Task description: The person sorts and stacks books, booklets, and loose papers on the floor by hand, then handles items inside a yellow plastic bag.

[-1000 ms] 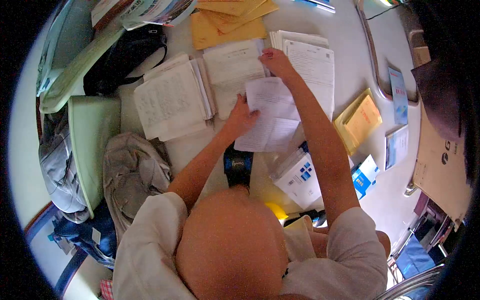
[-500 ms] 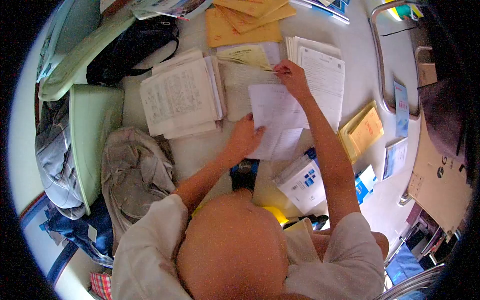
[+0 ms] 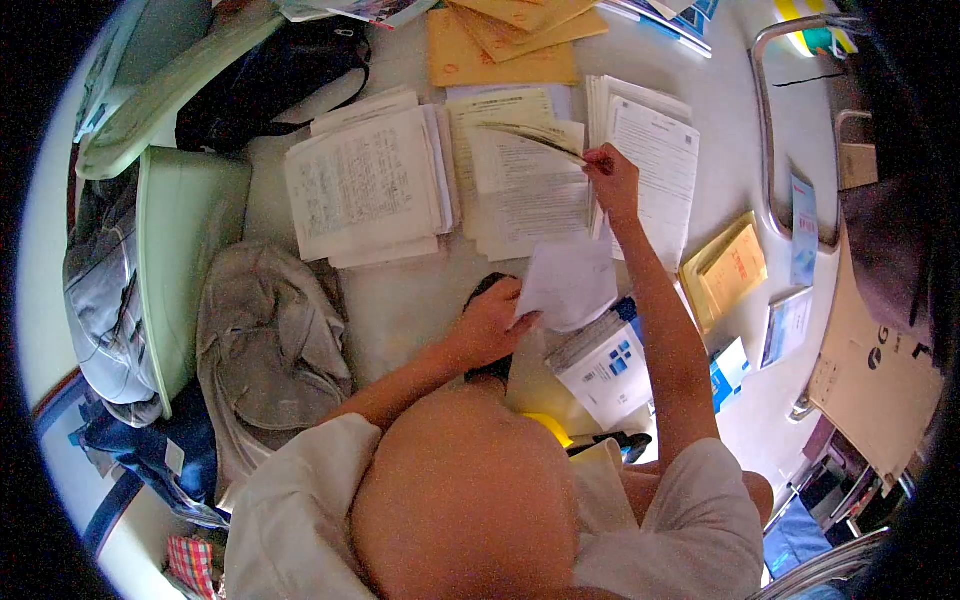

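Observation:
My left hand [image 3: 490, 322] is closed on the left edge of a white sheet [image 3: 570, 285], which is slightly curved and close to my body. Beyond it lies the middle stack of printed pages [image 3: 530, 205]. At that stack's upper right corner, my right hand [image 3: 613, 180] pinches the edge of a page, whose top edge bows up and shows dark underneath. To the left is a thick pile of handwritten-looking papers [image 3: 360, 190]. Another pile of printed sheets [image 3: 655, 170] lies just right of my right hand, partly behind my forearm.
Brown envelopes [image 3: 510, 55] lie at the far side, and more yellow envelopes [image 3: 728, 268] on the right. White-and-blue booklets [image 3: 605, 370] sit near my right forearm. A grey backpack [image 3: 270, 340], a pale green bin [image 3: 190, 270] and a black bag [image 3: 280, 85] are leftward.
My left hand has drawn the white sheet down toward my body, uncovering the middle printed stack. My right hand has shifted slightly down and right, still pinching a page corner.

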Action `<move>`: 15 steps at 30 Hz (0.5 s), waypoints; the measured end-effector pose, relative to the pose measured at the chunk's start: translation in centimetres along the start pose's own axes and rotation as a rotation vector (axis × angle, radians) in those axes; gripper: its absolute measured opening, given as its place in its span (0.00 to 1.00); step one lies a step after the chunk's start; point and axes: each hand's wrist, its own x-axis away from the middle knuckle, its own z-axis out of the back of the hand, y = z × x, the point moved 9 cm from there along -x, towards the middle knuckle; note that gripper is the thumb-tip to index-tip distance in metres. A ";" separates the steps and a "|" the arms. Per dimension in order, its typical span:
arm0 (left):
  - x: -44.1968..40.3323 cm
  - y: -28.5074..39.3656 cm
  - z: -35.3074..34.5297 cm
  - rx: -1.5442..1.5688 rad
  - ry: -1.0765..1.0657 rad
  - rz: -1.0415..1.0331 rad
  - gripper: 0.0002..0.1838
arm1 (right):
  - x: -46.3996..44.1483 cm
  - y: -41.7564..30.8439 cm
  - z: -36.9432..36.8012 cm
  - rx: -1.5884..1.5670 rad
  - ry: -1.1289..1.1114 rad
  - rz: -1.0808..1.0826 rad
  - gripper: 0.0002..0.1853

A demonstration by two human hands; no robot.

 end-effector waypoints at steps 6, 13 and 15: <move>0.9 0.1 -1.6 0.006 -0.060 -0.057 0.16 | 0.9 -3.0 0.1 0.018 0.137 0.335 0.07; 1.3 0.0 -2.0 -0.014 -0.022 -0.100 0.16 | 2.1 -2.9 -0.6 -0.048 -0.028 0.238 0.10; 1.3 -0.3 -2.1 -0.003 -0.028 -0.085 0.16 | 2.2 -2.5 -1.4 -0.052 -0.076 0.302 0.10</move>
